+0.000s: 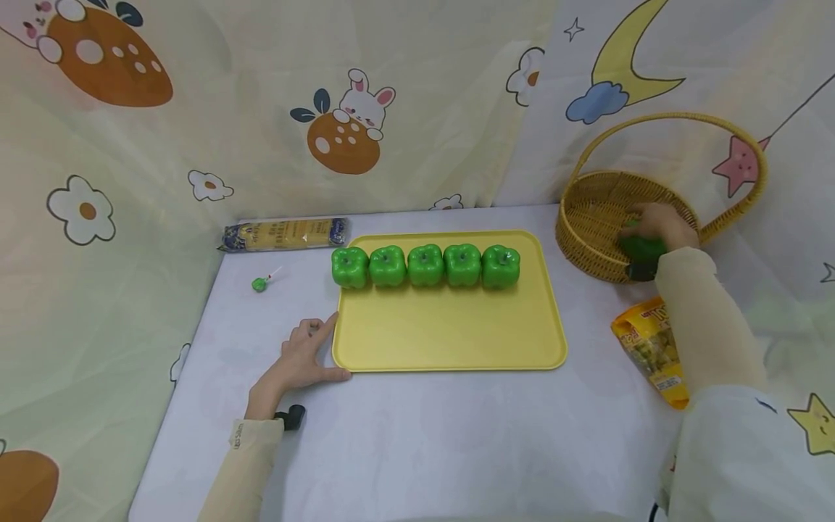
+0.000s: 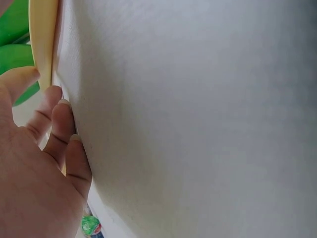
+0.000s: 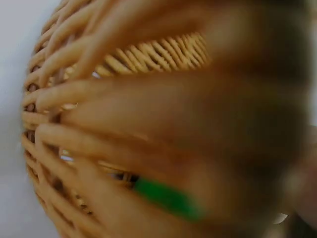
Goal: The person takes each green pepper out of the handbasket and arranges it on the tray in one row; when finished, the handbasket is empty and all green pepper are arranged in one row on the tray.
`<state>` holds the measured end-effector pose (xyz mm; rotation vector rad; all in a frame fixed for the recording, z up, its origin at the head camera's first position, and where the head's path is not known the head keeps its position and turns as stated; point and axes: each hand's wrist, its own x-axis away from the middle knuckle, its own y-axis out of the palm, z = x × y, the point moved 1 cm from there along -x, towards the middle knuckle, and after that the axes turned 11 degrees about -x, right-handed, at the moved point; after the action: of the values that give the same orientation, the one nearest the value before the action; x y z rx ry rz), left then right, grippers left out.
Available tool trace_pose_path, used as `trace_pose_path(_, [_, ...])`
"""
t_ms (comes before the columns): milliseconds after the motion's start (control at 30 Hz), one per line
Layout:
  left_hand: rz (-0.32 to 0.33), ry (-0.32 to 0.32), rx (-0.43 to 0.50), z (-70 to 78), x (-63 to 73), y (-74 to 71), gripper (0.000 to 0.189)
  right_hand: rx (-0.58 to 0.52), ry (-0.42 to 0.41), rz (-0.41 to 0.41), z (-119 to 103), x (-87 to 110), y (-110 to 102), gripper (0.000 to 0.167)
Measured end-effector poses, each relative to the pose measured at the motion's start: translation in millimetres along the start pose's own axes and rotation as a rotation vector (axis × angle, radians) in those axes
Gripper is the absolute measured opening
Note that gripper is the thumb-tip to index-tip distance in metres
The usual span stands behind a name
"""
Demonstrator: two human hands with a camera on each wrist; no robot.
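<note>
A row of several green bell peppers [image 1: 425,265] lines the far side of the yellow tray [image 1: 450,333]. My left hand [image 1: 303,357] rests at the tray's left edge, thumb and forefinger spread along it. The left wrist view shows fingertips right at the tray rim [image 2: 43,39]. Over at the right, my right hand [image 1: 667,223] reaches into the wicker basket [image 1: 590,257] and holds a green bell pepper [image 1: 642,248]. Through the basket weave [image 3: 49,129] in the right wrist view, only a green patch of pepper [image 3: 166,198] shows, blurred.
A long yellow and blue packet [image 1: 283,235] lies behind the tray's left corner. Nearer sits a green lollipop [image 1: 259,284]. An orange-yellow snack bag [image 1: 649,348] lies partly under my right forearm. The basket's tall handle [image 1: 678,116] arches over it. Printed cloth hangs behind.
</note>
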<state>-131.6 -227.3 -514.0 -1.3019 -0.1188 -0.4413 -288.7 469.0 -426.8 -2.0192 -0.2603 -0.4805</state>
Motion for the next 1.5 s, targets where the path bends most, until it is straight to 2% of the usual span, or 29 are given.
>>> trace_pose_path(100, [0.003, 0.001, -0.002, -0.2, -0.3, -0.4, 0.124, 0.031, -0.058, 0.047, -1.5, -4.1, -1.8, 0.078])
trace_pose_path(233, [-0.002, -0.005, 0.002, 0.3, -0.8, -0.2, 0.124, 0.002, -0.107, 0.122, -11.1, -1.4, -3.3, 0.076])
trace_pose_path(400, [-0.003, -0.008, 0.01, 1.1, -1.6, 1.5, 0.125, -0.05, -0.156, 0.206, -27.3, 7.7, -3.1, 0.074])
trace_pose_path(633, [-0.002, -0.01, 0.016, 2.2, -0.9, 1.2, 0.125, -0.113, -0.216, 0.278, -45.8, 22.6, -0.3, 0.065])
trace_pose_path(800, [-0.008, -0.015, 0.011, 2.2, 0.3, -0.4, 0.125, -0.147, -0.239, 0.341, -56.3, 36.9, 1.7, 0.067])
trace_pose_path(1033, [-0.015, -0.022, 0.022, 1.9, 1.8, -1.1, 0.125, -0.231, -0.279, 0.402, -71.2, 59.5, 6.1, 0.067])
trace_pose_path(1300, [-0.008, -0.01, 0.019, 1.8, 0.9, -1.0, 0.125, -0.307, -0.398, 0.488, -85.0, 80.9, 18.7, 0.066])
trace_pose_path(1500, [-0.007, -0.011, 0.01, 1.9, 1.2, -1.4, 0.125, -0.345, -0.466, 0.463, -94.0, 94.6, 36.9, 0.066])
